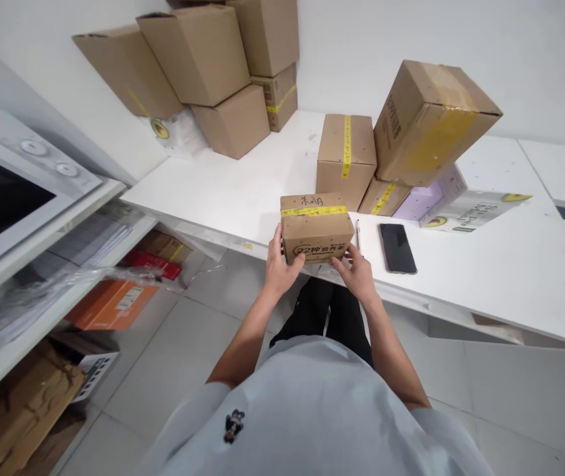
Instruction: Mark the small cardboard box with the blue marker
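A small cardboard box (316, 233) with yellow tape across its top is at the front edge of the white table (262, 182). Handwriting marks its top, and dark print covers the side facing me. My left hand (281, 266) grips its left side, thumb on the front face. On the opposite side, my right hand (355, 270) holds the lower right corner. Whether the box rests on the table or is slightly raised, I cannot tell. Just beyond my right hand lie a thin white pen (358, 235) and a black phone (397, 248).
Behind the held box stand a taped carton (345, 149) and a larger carton (433, 122) on a small one. More cartons (203, 56) are stacked at the back left. Right of these leans an avocado-print package (478, 210). A microwave (14, 192) sits on shelving at left.
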Demonstrator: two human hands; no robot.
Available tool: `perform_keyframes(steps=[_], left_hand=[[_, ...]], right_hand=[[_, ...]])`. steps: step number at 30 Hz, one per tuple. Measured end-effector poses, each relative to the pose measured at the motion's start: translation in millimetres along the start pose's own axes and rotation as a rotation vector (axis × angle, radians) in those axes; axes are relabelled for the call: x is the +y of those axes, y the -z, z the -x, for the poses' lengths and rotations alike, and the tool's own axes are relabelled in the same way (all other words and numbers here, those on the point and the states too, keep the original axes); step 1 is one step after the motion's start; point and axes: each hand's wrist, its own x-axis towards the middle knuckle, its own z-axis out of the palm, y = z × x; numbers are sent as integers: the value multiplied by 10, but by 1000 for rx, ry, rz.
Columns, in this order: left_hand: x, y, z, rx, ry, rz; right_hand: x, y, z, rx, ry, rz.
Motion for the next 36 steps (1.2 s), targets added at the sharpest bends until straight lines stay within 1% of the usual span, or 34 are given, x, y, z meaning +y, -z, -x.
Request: perform_keyframes(steps=[5,10,12,15,18,21,26,31,36], left_hand=[[173,98,2,8,13,-37],[342,240,-18,33,-1,-14],[345,253,-27,21,0,-15],[285,232,-39,-5,34,-25],[236,207,-55,-15,15,-33],[245,203,-82,-22,-63,-83],[318,206,-170,-40,-128,-195],[371,208,-284,-84,-95,-296],[388,213,-317,-92,-48,-304]], right_hand=[[-77,70,26,25,24,-57],[-245,161,43,141,88,-192],[-288,175,39,164,88,-205],[-313,168,17,191,85,-179],[-326,161,-16,205,156,-98],[-358,182,-53,177,205,25],[-423,256,-133,73,167,163],[-477,312,-234,36,141,271],[-495,347,-306,7,123,306]])
